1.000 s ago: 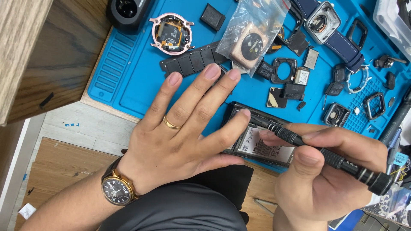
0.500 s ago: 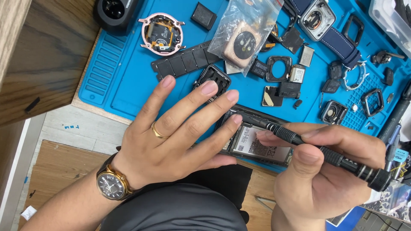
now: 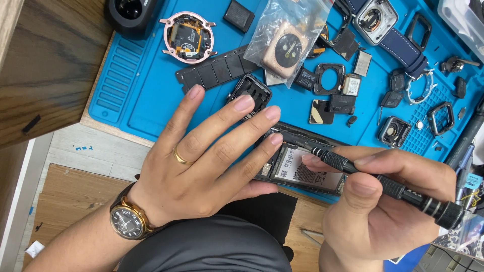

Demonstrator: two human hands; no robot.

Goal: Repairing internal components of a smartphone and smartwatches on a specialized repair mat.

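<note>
Clearly the left hand [image 3: 201, 166] lies flat, fingers spread, pinning the opened phone [image 3: 307, 168] at the blue mat's [image 3: 151, 95] near edge; the right hand [image 3: 383, 201] grips a black screwdriver [image 3: 383, 186]. A slip could gouge the battery.

An opened phone [image 3: 302, 168] is steadied on the blue mat [image 3: 146, 95] by the left hand [image 3: 201, 171] (a gold ring is worn), while a black screwdriver [image 3: 383, 186] is gripped in the right hand [image 3: 383, 211], its tip set against the phone's upper edge.
</note>
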